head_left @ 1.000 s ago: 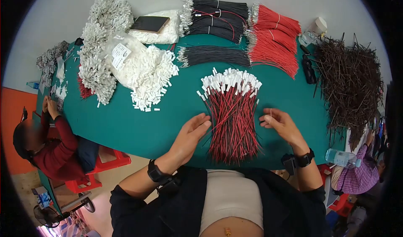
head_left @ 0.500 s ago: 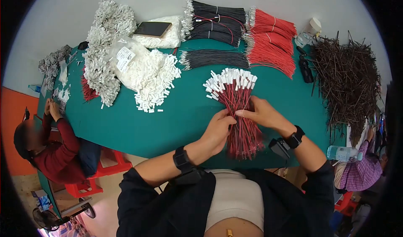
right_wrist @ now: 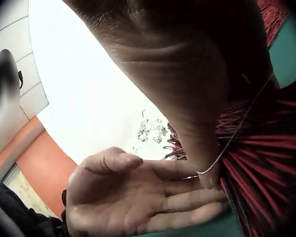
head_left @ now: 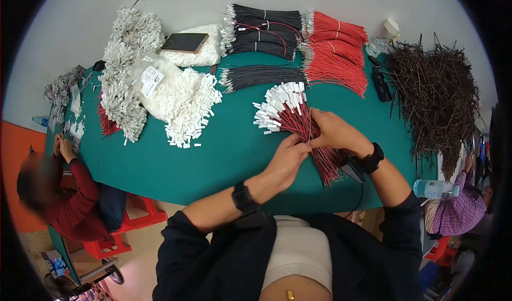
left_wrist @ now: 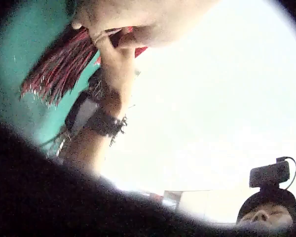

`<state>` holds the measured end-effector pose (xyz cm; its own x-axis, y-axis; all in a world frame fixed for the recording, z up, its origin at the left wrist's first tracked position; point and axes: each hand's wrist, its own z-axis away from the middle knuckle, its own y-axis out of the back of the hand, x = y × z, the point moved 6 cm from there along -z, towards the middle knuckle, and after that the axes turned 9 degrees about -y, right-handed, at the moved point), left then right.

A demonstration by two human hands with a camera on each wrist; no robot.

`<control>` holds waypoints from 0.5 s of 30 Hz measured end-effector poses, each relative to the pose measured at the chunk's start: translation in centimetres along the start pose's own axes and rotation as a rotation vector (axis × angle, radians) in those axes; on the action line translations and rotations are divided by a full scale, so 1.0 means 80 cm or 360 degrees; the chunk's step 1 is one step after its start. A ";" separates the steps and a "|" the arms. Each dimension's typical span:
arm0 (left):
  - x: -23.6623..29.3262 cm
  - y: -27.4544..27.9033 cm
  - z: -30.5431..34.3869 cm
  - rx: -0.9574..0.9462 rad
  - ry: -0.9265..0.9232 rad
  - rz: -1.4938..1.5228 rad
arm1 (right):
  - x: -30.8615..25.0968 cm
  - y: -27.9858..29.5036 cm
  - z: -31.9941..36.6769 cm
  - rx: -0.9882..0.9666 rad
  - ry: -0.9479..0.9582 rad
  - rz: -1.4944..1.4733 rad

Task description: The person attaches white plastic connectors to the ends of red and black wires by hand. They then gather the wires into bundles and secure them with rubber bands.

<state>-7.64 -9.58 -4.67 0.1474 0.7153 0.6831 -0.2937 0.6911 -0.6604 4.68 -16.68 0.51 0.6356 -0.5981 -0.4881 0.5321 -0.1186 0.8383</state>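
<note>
A bundle of red and black wires (head_left: 296,121) with white connectors (head_left: 281,101) at one end slants across the front of the table, connectors toward the far left. My right hand (head_left: 338,133) grips its middle from the right, thumb on the near side. A thin elastic band (right_wrist: 240,124) is stretched from the right thumb across the wires toward that hand's fingers. From the left, my left hand (head_left: 285,165) supports the bundle; the right wrist view shows its palm turned up, fingers extended and tips at the wires. Loose wire ends (left_wrist: 52,79) fan out below the hands.
White connectors spill from a plastic bag (head_left: 152,79) at the left, beside piled white-tipped bundles (head_left: 122,82). Black wire bundles (head_left: 264,77) and red ones (head_left: 336,66) lie at the back. A dark wire heap (head_left: 434,93) stands right; a phone (head_left: 184,42) lies back left. Two other people sit nearby.
My hands came in from both sides and squeezed the spread wires into a narrow bundle. Its connector end now leans left, and the band on my right hand is stretched across the wires.
</note>
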 end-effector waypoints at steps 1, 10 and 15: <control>0.010 0.014 0.001 -0.0007 0.0001 -0.0005 | -0.003 0.003 0.002 -0.0009 -0.0039 0.0033; 0.129 -0.051 0.008 -0.0952 -0.1334 -0.2808 | 0.001 -0.002 0.008 0.0088 -0.0027 -0.0024; 0.072 -0.055 -0.062 -0.1409 -0.1738 -0.3396 | 0.002 0.019 0.033 0.0099 0.0046 -0.0356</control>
<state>-0.82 -8.00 0.65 -0.7585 -0.6495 -0.0533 -0.1822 0.1329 0.9742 4.09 -19.05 2.38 0.5217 -0.5287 -0.6696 0.6266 -0.2952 0.7213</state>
